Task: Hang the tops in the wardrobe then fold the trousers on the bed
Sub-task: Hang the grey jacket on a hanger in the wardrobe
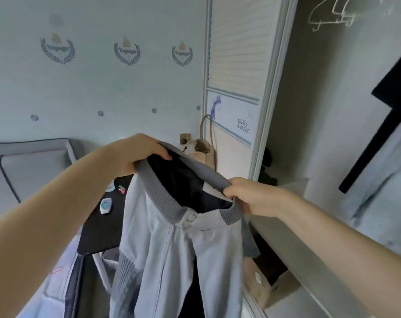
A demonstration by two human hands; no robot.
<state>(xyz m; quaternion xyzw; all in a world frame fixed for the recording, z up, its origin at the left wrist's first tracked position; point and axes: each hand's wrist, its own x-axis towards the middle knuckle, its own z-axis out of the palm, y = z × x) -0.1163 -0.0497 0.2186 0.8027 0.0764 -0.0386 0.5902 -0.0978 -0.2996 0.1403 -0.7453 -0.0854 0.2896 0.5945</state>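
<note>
Hangers (330,16) hung empty in the open wardrobe (321,111), high and to the right of both hands. The left hand (135,154) and right hand (252,196) each gripped the collar of the pale jacket (172,260), which dangled lengthwise straight down between them; the right hand was nearer.

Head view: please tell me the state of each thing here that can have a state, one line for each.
Grey jacket: held up by its ribbed collar, hanging, zipped, snaps closed.
Left hand: grips the collar.
Right hand: grips the collar.
Wardrobe: open.
White hangers: hanging inside the wardrobe, empty.
Black table: holds small items.
</note>
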